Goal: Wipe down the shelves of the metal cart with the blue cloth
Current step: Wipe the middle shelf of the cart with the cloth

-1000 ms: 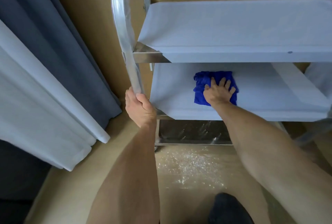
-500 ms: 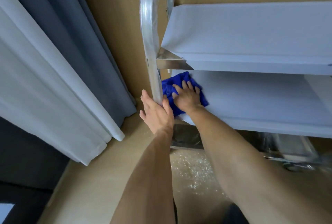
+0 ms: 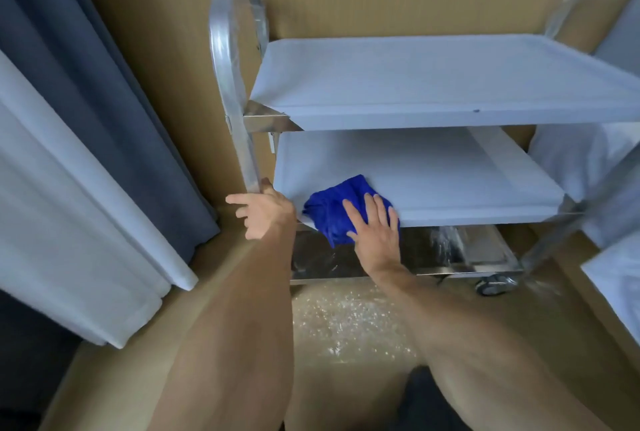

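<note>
At the front left corner of the middle shelf (image 3: 433,171) lies the blue cloth (image 3: 332,212), bunched, with part of it hanging over the shelf's front edge. Right hand (image 3: 375,235) rests flat on the cloth, fingers spread wide and palm pressing it against the edge. Left hand (image 3: 265,212) sits just beside the cloth, at the base of the cart's left upright handle bar (image 3: 235,84); thumb and palm touch the bar, while the index finger points out to the left and the other fingers curl loosely, so whether the bar is truly gripped cannot be told. Above, the top shelf (image 3: 433,81) is pale and bare; below, the bottom shelf (image 3: 450,257) shows reflective metal. One caster wheel (image 3: 493,283) appears at lower right. Grey and white curtains (image 3: 86,153) hang to the left of the metal cart (image 3: 266,121), against a tan wall.
</note>
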Available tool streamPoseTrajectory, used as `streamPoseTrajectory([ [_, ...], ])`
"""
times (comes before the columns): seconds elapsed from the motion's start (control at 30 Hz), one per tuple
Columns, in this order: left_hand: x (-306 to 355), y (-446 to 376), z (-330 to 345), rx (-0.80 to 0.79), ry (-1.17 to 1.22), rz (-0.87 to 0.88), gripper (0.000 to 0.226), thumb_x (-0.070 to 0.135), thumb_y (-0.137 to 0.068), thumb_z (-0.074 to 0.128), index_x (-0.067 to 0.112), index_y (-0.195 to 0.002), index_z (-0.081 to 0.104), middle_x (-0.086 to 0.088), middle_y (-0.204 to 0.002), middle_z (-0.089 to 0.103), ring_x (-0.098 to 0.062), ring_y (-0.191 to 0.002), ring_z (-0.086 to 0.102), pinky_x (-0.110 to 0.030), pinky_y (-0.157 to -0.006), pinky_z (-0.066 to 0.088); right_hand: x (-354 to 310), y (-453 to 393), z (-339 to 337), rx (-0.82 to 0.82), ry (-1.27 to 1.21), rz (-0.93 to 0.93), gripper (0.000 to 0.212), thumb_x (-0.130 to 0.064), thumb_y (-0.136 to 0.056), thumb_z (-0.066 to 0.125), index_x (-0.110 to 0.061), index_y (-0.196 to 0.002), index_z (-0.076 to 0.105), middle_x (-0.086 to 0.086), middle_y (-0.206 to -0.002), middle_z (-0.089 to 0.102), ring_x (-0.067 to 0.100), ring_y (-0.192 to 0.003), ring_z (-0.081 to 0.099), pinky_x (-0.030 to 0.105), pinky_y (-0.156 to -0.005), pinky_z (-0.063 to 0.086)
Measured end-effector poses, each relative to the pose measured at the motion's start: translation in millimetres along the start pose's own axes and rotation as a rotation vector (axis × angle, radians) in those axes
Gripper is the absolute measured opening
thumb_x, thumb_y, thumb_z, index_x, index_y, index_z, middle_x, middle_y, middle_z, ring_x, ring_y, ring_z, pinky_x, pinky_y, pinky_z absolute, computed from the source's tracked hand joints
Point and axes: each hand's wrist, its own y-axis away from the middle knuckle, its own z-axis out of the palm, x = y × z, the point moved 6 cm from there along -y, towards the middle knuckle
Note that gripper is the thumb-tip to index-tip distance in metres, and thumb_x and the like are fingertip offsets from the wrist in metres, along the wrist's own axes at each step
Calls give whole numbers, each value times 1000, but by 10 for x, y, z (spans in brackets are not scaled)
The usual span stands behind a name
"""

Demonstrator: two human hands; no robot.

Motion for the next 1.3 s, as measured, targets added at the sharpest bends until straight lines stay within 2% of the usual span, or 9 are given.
streamPoseTrajectory([
  [0.23, -250, 128, 91, -3, -107, 220, 65, 49, -99, 21, 12, -152, 11, -20, -145, 38, -39, -116, 52, -50, -95, 42, 1312, 128, -225, -63, 126, 159, 68, -42, -102, 45, -33, -158, 9, 12, -165, 11, 30, -152, 6, 51, -123, 9],
  [0.4, -428, 113, -3, -29, -10, 292, 59, 45, -102, 17, 21, -155, 7, -17, -135, 55, -39, -115, 55, -46, -99, 40, 299, -45, -120, -66, 183, 26, 73, -59, -99, 34, -25, -158, 7, 20, -162, 13, 39, -150, 10, 60, -118, 9],
  [0.57, -373, 88, -123, -69, -143, 333, 54, 34, -105, 19, 21, -156, 9, -15, -133, 56, -35, -115, 57, -43, -96, 41, -1134, -273, 59, -119, 60, -126, 72, -46, -99, 47, -25, -157, 9, 22, -162, 11, 41, -150, 5, 61, -118, 5],
  [0.7, -379, 65, -143, -115, -263, 396, 52, 32, -103, 27, 25, -153, 13, -11, -147, 41, -32, -117, 53, -46, -91, 45, -1291, -264, 88, -90, -32, -85, 66, -42, -100, 46, -28, -156, 13, 20, -162, 13, 40, -151, 4, 59, -119, 1],
  [0.77, -379, 119, -78, -118, -313, 413, 57, 40, -101, 28, 25, -152, 10, -5, -158, 19, -31, -127, 43, -51, -94, 44, -1122, -226, 71, -61, -82, -100, 64, -45, -100, 44, -30, -156, 16, 17, -163, 15, 37, -151, 4, 55, -120, 1],
  [0.87, -427, 262, 111, -72, -269, 304, 76, 58, -95, 27, 25, -153, -10, -21, -154, 22, -39, -131, 40, -56, -103, 38, -783, -144, 55, -13, -150, -37, 61, -43, -100, 47, -31, -155, 22, 17, -163, 16, 36, -152, 5, 53, -120, 1],
  [1.0, -558, 488, 502, -150, -340, 289, 64, 45, -101, 24, 14, -154, 7, -29, -157, 6, -47, -135, 30, -56, -104, 37, -141, 27, 56, 53, -176, 122, 68, -39, -98, 54, -33, -156, 19, 16, -166, 6, 33, -153, 0, 53, -122, 4],
  [1.07, -530, 659, 564, -84, -365, 299, 66, 44, -102, 23, 12, -155, 1, -30, -156, 7, -45, -137, 28, -55, -107, 34, 292, 133, 38, 125, -219, 233, 70, -35, -97, 57, -32, -156, 20, 14, -166, 3, 32, -153, -2, 52, -122, 4],
  [1.3, 69, 1511, 1209, -91, -478, 768, 58, 33, -102, 29, 16, -154, 9, -27, -158, 5, -41, -146, 12, -50, -113, 22, 2265, 276, -125, 457, -538, 875, 62, -28, -101, 50, -20, -157, 24, 14, -166, 0, 31, -153, -5, 46, -121, 16],
])
